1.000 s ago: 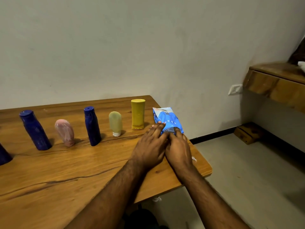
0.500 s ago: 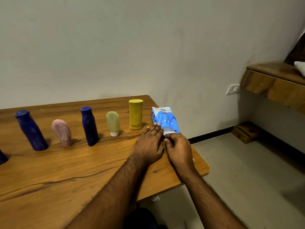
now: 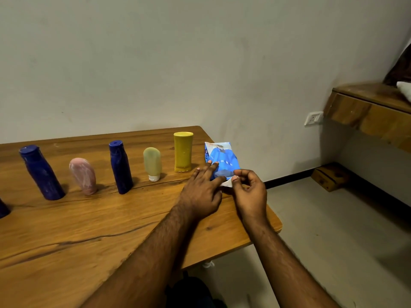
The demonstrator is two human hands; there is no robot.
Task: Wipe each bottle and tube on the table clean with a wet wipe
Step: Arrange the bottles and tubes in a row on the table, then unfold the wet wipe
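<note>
You are working at the table, where the bottles and tubes are standing untouched in a row: blue bottle, pink tube, second blue bottle, pale tube, yellow bottle. The pack is lying at the right end. Your left hand is pressing it down, fingers straight. Your right hand is pinching the wipe at the opening. It likely handles limp, damp and tearable, so pinch its corner.

A dark blue bottle, seemingly, is cut off at the left edge.
</note>
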